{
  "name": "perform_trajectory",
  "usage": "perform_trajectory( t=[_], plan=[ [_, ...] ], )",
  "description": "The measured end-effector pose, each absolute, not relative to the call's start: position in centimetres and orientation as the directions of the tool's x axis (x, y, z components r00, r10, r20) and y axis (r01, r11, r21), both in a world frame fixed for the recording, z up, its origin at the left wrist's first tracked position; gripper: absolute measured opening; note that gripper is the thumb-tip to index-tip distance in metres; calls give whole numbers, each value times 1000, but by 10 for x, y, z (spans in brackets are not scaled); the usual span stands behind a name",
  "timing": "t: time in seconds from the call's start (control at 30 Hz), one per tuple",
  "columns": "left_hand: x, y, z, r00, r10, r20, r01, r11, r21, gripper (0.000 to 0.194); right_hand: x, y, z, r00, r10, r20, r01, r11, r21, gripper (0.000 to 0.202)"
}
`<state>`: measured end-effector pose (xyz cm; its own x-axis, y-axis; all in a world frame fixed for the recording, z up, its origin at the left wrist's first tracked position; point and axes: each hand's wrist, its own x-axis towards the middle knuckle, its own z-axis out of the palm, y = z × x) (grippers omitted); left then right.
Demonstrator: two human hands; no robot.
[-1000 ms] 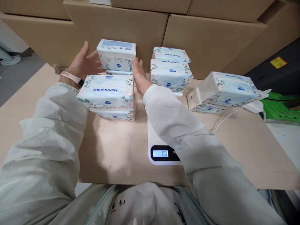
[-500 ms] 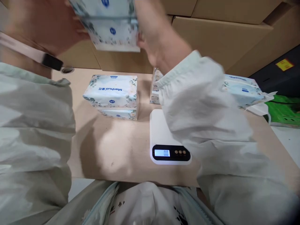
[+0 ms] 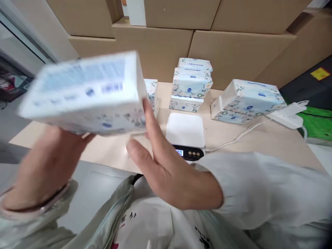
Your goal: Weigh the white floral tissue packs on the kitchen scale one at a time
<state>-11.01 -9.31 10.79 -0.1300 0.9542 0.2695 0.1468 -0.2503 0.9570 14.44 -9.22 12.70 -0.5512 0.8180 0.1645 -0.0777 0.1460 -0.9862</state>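
Up at the left of the tabletop [image 3: 272,147], the left hand [image 3: 49,162] grips the tissue pack [image 3: 88,95] from below (it's blurry); the right hand [image 3: 168,173], spread open, touches its end. Looks like carrying; next needs steady hands.

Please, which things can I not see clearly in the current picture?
All in the head view:
- Small print on the held pack: blurred.
- Left hand: blurred, fingertips hidden by the held pack.
- Scale display: left part covered by the right hand.
- Pack behind: mostly hidden by the held pack.
- Green object: cut off by the right edge.
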Motion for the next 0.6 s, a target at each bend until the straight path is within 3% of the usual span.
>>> perform_trajectory(
  t=[0.1, 0.17, 0.3, 0.43, 0.6],
  plan=[
    [-105, -118, 59, -153, 982, 108, 61, -100, 993, 46, 139, -94, 81, -606, 795, -15, 0, -19, -1000, 101],
    [-111, -113, 33, -143, 982, 121, 23, -118, 993, 45, 129, -83, 53, -598, 797, -86, 13, -97, -995, 105],
    [-123, -72, 8, -87, 975, 203, -23, -205, 978, 44, 109, -55, 33, -467, 880, -87, 3, -97, -995, 98],
    [-123, 3, 4, -90, 981, 174, -75, -181, 981, 44, 95, -4, 36, -321, 946, -42, 33, -33, -999, 95],
    [-120, 104, 0, -94, 980, 177, -87, -185, 979, 63, 85, 75, 44, -207, 972, -111, 98, -92, -991, 95]
  ],
)
